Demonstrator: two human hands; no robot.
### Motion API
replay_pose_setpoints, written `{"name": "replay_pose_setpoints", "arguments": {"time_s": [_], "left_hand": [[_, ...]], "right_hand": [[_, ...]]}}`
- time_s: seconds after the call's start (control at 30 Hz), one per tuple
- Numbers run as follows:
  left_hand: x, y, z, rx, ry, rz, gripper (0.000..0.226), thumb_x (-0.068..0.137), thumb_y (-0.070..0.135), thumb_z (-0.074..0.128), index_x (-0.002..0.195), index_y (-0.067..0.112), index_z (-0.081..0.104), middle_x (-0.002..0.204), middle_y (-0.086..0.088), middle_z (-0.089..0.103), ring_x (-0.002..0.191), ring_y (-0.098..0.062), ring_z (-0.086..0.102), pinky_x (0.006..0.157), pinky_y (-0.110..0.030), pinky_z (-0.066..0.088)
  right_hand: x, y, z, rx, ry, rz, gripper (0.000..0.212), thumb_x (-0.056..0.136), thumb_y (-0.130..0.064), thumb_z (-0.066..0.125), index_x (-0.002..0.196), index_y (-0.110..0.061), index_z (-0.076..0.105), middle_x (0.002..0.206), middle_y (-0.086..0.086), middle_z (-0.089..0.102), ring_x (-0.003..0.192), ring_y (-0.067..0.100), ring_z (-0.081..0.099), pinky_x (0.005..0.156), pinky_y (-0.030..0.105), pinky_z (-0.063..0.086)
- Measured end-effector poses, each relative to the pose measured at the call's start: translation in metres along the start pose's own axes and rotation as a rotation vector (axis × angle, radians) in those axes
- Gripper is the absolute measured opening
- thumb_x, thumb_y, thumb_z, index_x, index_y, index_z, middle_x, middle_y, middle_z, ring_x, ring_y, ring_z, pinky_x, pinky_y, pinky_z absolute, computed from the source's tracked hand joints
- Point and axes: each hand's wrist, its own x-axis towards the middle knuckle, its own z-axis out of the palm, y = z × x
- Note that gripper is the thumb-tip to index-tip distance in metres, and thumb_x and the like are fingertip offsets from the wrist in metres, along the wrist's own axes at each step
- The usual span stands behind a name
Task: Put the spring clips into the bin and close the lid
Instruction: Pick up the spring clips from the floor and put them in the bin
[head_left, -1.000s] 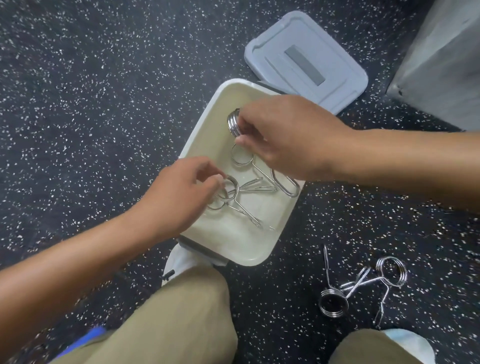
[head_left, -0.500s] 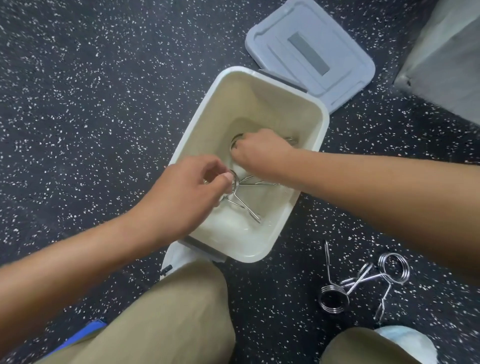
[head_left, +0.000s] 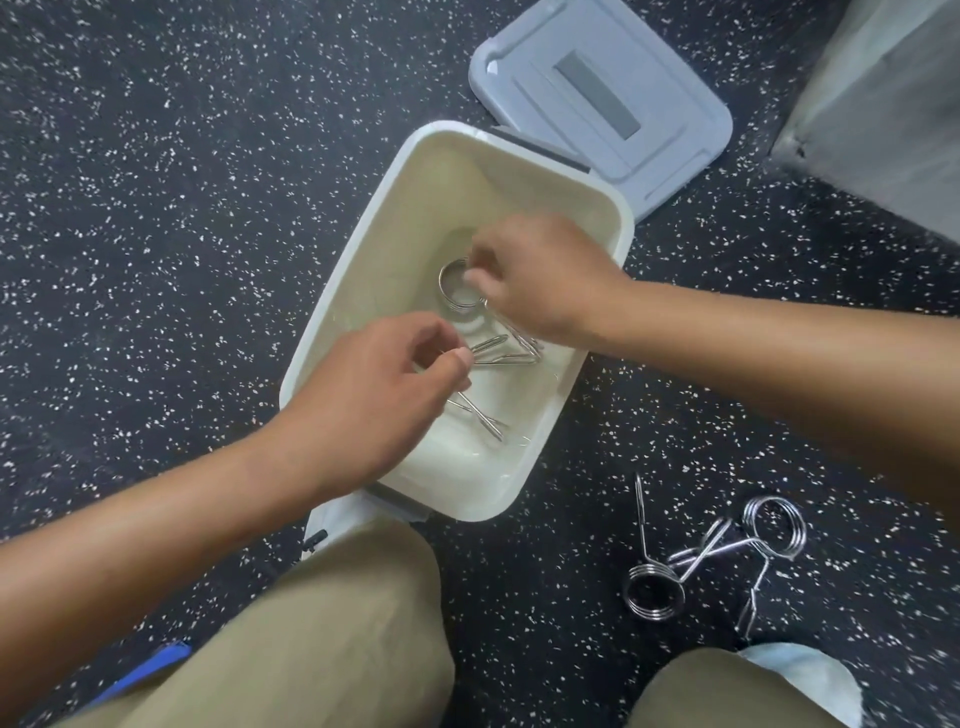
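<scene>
Nearest me, two spring clips lie on the speckled floor by my right knee. My left hand pinches a clip inside the white bin; my right hand pinches another's coil farther in. Beyond, the grey lid lies open.
</scene>
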Motion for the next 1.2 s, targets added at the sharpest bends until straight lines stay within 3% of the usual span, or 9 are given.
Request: {"name": "replay_pose_setpoints", "arguments": {"time_s": [0.1,0.33,0.47,0.6,0.67,0.8,1.03,1.1,1.2], "left_hand": [[0.0,0.001,0.003,0.003,-0.014,0.007,0.022,0.096,0.042,0.054,0.097,0.028,0.07,0.091,0.013,0.077,0.085,-0.013,0.071,0.088,-0.042,0.054],[0.002,0.02,0.023,0.007,-0.033,0.056,0.021,0.095,0.041,0.054,0.093,0.028,0.07,0.089,0.014,0.077,0.083,-0.013,0.07,0.085,-0.043,0.055],[0.001,0.038,0.046,0.085,-0.02,0.142,0.023,0.093,0.047,0.052,0.091,0.032,0.069,0.088,0.017,0.072,0.08,-0.011,0.07,0.083,-0.045,0.055],[-0.005,0.064,0.068,0.262,0.088,0.386,0.019,0.096,0.039,0.053,0.084,0.027,0.061,0.057,0.016,0.049,0.059,0.004,0.051,0.06,-0.022,0.04],[-0.009,0.077,0.083,0.301,0.001,0.485,0.018,0.097,0.036,0.054,0.082,0.025,0.058,0.056,0.015,0.044,0.058,0.006,0.046,0.053,-0.016,0.029],[-0.011,0.074,0.131,0.454,-0.301,0.571,0.018,0.099,0.043,0.046,0.094,0.028,0.057,0.084,0.012,0.054,0.077,-0.009,0.055,0.068,-0.032,0.043],[-0.012,0.034,0.209,0.748,-0.608,0.616,0.027,0.101,0.037,0.047,0.122,0.02,0.051,0.115,0.001,0.057,0.094,-0.026,0.064,0.081,-0.046,0.055],[-0.012,0.025,0.221,0.771,-0.624,0.582,0.03,0.1,0.034,0.05,0.125,0.019,0.046,0.119,-0.001,0.056,0.095,-0.027,0.064,0.081,-0.045,0.054],[-0.013,0.015,0.233,0.805,-0.645,0.537,0.029,0.099,0.027,0.052,0.125,0.018,0.043,0.119,-0.002,0.053,0.085,-0.024,0.059,0.075,-0.043,0.053]], "right_hand": [[-0.029,0.014,-0.024,0.176,0.117,0.025,0.023,0.095,-0.03,0.059,0.093,-0.015,0.077,0.089,0.003,0.076,0.083,0.019,0.068,0.08,0.035,0.053],[-0.125,0.049,-0.047,0.399,0.2,0.11,0.014,0.094,-0.029,0.065,0.09,-0.022,0.075,0.08,-0.008,0.074,0.075,0.011,0.068,0.072,0.034,0.053],[-0.169,0.074,-0.046,0.434,0.144,0.196,0.011,0.093,-0.026,0.066,0.088,-0.023,0.075,0.077,-0.013,0.072,0.075,0.005,0.067,0.064,0.014,0.05],[-0.21,0.101,-0.036,0.436,0.151,0.312,0.011,0.094,-0.025,0.066,0.088,-0.021,0.075,0.076,-0.013,0.072,0.074,0.001,0.064,0.063,0.007,0.044],[-0.229,0.117,-0.024,0.411,0.158,0.403,0.01,0.094,-0.026,0.066,0.087,-0.023,0.074,0.075,-0.015,0.07,0.07,-0.005,0.062,0.061,0.006,0.041],[-0.261,0.151,0.008,0.308,0.081,0.577,0.003,0.094,-0.026,0.067,0.096,-0.028,0.07,0.081,-0.019,0.067,0.069,-0.002,0.059,0.06,0.004,0.036],[-0.293,0.177,0.044,0.176,-0.113,0.753,0.053,0.091,-0.042,0.068,0.134,-0.016,0.051,0.127,0.005,0.056,0.106,0.018,0.056,0.091,0.032,0.045],[-0.295,0.182,0.052,0.25,-0.116,0.902,0.055,0.09,-0.051,0.065,0.128,-0.012,0.054,0.118,0.006,0.059,0.105,0.025,0.06,0.087,0.036,0.049],[-0.296,0.184,0.062,0.455,-0.133,1.071,0.033,0.091,-0.048,0.064,0.088,-0.015,0.062,0.071,0.006,0.057,0.064,0.022,0.053,0.058,0.031,0.037]]}}
